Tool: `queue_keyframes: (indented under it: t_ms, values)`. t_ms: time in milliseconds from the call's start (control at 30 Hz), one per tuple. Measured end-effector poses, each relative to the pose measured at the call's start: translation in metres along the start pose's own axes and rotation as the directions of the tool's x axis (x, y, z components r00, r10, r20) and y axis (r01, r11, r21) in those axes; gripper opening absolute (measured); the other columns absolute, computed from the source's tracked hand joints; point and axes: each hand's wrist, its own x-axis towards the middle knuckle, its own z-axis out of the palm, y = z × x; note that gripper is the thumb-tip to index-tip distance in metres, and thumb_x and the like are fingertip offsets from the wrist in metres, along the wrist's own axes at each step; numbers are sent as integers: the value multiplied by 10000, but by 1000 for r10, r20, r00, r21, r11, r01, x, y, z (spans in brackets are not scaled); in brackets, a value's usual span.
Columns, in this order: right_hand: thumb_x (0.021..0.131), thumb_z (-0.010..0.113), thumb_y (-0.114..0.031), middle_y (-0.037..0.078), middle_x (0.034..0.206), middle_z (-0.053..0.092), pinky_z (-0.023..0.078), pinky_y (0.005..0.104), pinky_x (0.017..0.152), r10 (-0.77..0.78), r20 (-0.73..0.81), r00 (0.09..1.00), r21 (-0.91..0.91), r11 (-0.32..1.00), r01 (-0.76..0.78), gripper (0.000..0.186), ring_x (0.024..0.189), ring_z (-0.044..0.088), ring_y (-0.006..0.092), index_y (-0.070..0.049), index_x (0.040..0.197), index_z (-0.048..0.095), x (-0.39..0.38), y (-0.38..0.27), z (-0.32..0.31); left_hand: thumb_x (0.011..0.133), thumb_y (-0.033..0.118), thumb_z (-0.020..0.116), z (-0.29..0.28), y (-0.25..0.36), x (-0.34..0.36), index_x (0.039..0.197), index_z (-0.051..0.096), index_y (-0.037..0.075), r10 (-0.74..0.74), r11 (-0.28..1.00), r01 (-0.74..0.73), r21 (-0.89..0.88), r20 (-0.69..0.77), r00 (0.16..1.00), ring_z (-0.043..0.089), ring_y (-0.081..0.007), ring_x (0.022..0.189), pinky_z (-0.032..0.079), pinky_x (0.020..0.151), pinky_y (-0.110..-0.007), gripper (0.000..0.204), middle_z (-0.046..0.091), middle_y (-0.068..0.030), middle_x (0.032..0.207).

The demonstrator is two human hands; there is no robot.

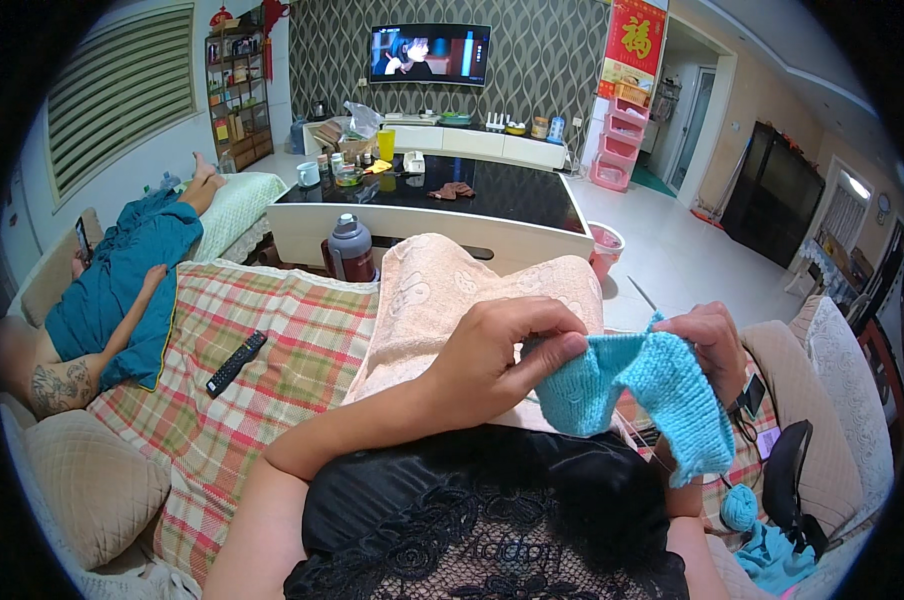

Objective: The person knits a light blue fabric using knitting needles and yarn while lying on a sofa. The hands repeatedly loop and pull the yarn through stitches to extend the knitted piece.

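A turquoise ribbed piece of knitting hangs between my hands above my lap, its right part folded over and drooping. My left hand pinches its upper left edge between thumb and index finger. At the upper right, my right hand grips the work, with some fingers hidden behind it. A thin knitting needle slants up near the right fingertips. Below, thin strands or cords run behind the work; which they are I cannot tell. A turquoise ball of yarn lies on the sofa by my right side.
A peach towel covers my knees. A remote lies on the plaid sofa cover; another person reclines at the left. A black-topped table, a large flask and a bin stand ahead. Phones and turquoise fabric lie right.
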Motion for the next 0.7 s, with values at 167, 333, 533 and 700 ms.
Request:
queue_keyframes:
  t_ms: [167,333,533,700]
  values:
    - [650,802,-186,20,728,589,410,235,529,20,88,996,60,998,-25,266,631,551,106,-80,817,624,-4,1,9,863,120,607,7,-5,0,922,664,14,196,973,-185,141,-69,978,587,-170,686,454,598,-271,134,621,-95,772]
    - [660,796,-181,32,727,576,408,234,542,-26,44,999,15,1000,26,265,628,538,108,-72,816,612,-3,6,7,851,117,623,5,0,1,922,666,14,176,971,-160,179,-78,981,577,-181,664,449,582,-281,133,606,-91,745]
    - [656,800,-170,28,741,561,414,233,561,56,-40,998,65,996,-53,301,643,522,103,-58,837,587,-5,6,1,862,78,594,3,-7,0,887,656,4,193,956,-159,246,-120,974,577,-180,680,445,582,-278,100,586,-88,719]
    - [640,811,-194,27,740,584,414,248,551,-14,5,1000,58,998,14,299,645,536,117,-81,820,600,-7,8,9,868,62,580,6,-3,3,899,628,7,277,933,-243,266,-97,956,567,-166,698,442,587,-255,79,583,-82,801]
